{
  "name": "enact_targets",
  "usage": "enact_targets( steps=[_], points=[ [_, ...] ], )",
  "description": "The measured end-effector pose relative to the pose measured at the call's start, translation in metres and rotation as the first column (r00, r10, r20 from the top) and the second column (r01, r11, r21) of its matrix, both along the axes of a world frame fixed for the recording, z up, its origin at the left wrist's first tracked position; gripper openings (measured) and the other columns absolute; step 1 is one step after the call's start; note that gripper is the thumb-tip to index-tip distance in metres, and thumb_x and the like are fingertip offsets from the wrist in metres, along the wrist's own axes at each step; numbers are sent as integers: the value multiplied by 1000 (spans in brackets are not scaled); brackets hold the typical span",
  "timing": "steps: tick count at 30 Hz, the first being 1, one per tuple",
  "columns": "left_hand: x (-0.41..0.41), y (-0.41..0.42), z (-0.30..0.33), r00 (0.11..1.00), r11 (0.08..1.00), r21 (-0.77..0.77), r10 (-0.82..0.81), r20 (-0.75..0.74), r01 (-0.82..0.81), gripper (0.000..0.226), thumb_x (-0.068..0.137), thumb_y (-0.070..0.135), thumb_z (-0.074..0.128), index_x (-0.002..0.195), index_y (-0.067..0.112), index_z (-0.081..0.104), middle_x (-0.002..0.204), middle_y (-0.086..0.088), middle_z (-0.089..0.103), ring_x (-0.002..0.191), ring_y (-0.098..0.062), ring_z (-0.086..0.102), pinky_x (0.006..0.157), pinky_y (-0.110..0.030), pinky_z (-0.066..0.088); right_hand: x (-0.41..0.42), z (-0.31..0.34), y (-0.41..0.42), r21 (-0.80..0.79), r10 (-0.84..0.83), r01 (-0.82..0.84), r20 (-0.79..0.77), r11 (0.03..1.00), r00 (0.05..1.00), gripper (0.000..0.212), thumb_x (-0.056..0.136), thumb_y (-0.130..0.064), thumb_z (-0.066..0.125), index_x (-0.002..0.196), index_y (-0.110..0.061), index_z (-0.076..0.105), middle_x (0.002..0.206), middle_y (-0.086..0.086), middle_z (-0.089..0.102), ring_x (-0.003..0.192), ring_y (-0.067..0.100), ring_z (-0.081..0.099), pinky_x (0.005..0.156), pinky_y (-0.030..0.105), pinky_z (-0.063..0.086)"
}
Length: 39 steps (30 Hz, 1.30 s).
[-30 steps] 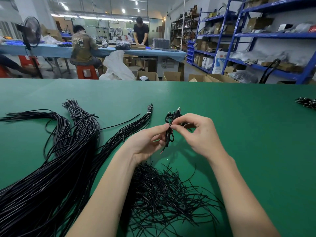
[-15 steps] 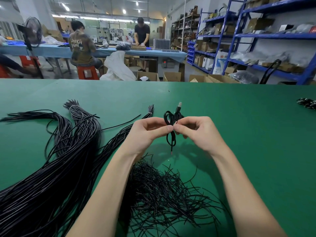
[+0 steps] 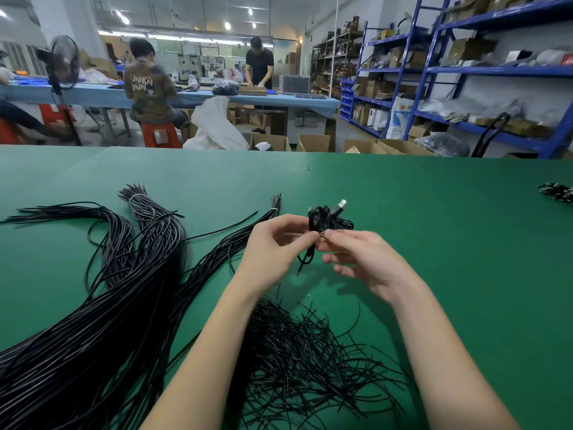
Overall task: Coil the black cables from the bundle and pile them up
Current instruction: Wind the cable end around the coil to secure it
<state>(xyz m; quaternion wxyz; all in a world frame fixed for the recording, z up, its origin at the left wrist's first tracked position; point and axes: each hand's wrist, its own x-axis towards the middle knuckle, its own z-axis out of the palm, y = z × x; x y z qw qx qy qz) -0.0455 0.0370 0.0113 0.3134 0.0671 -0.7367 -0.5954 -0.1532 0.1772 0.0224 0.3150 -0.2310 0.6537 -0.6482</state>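
**Green bench, busy workshop**

On the green table [image 3: 434, 243], the long cable bundle [image 3: 102, 305] sprawls at the left. Near centre lies a tangle of ties [image 3: 304, 352]. Above it the left hand [image 3: 276, 246] and right hand [image 3: 362, 262] both pinch a coiled cable [image 3: 319, 221], held off the surface. A small pile [image 3: 558, 193] sits far right. Beyond, two workers at a blue bench [image 3: 93, 94]; blue shelves [image 3: 465, 72] right.

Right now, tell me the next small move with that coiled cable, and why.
Probably twist the thin tie shut. The left hand and right hand pinch it at the waist of the coiled cable, whose loops are gathered, and the tie looks unfinished.
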Motion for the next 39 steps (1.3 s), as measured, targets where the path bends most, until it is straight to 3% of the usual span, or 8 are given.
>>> enact_targets(
  steps=[4, 11, 16, 19, 23, 26, 30, 39],
  points=[
    [-4, -1, -5, 999, 855, 517, -40, 24, 22, 15, 83, 11, 80, 96, 14, 74, 93, -8, 78, 94, -26, 74, 84, -31, 59, -1, 7, 4, -20, -186, 246, -715, 969, 674, 14, 87, -19, 79, 97, -28, 78, 92, -17, 76, 62, 5, 63, 68, 16, 54],
    [-2, 0, 0, 968, 785, 601, -240, 72, 150, 14, 70, 23, 80, 83, 24, 83, 88, 1, 76, 74, -7, 69, 71, -20, 55, 6, 6, -1, -49, -163, 222, -832, 974, 531, 1, 85, -35, 80, 85, -35, 80, 83, -23, 74, 68, 11, 64, 70, 34, 56],
    [-1, -5, -1, 956, 795, 562, -292, 22, 230, 22, 71, 18, 79, 92, 18, 83, 107, -8, 75, 95, -12, 69, 90, -25, 52, 8, 5, -5, -54, -169, 171, -598, 984, 783, 9, 86, -21, 80, 77, -21, 80, 66, -2, 72, 56, 18, 52, 56, 28, 45],
    [0, -3, -1, 959, 839, 490, -284, 20, 238, 34, 68, 17, 86, 101, 13, 80, 117, -15, 71, 106, -22, 66, 102, -35, 50, 5, 12, -1, -18, -9, 9, -42, 1000, 999, 4, 78, -13, 80, 77, -10, 77, 64, -2, 64, 51, 4, 48, 45, 13, 40],
    [2, -7, 3, 957, 870, 438, -281, 68, 225, 44, 65, 20, 89, 106, 12, 78, 111, -9, 75, 107, -20, 70, 99, -36, 52, 4, 10, 3, -93, 144, -120, 306, 988, 941, 13, 70, -16, 77, 77, -6, 73, 68, 0, 64, 48, 3, 50, 39, 9, 41],
    [4, -8, 4, 956, 805, 555, -288, 52, 212, 25, 64, 20, 86, 88, 22, 83, 98, -6, 78, 85, -14, 72, 75, -25, 58, 6, 9, 2, 38, 40, -38, -55, 999, 998, 16, 83, -20, 80, 97, -13, 76, 79, -3, 76, 56, 5, 56, 45, 13, 44],
    [1, -8, 2, 955, 701, 689, -292, 46, 181, 16, 65, 20, 82, 79, 27, 83, 85, 1, 76, 72, -10, 71, 66, -23, 57, 6, 12, 5, 41, -22, 53, -545, 998, 838, 21, 84, -18, 83, 101, -28, 76, 94, -11, 78, 60, 10, 65, 55, 21, 52],
    [0, -8, 3, 941, 632, 755, -332, 60, 175, 19, 60, 22, 85, 79, 24, 83, 82, 3, 75, 61, -7, 67, 56, -18, 54, 9, 10, 4, -63, -135, 135, -767, 989, 627, 7, 81, -35, 84, 86, -35, 80, 85, -21, 76, 60, 20, 67, 65, 29, 57]
  ],
)
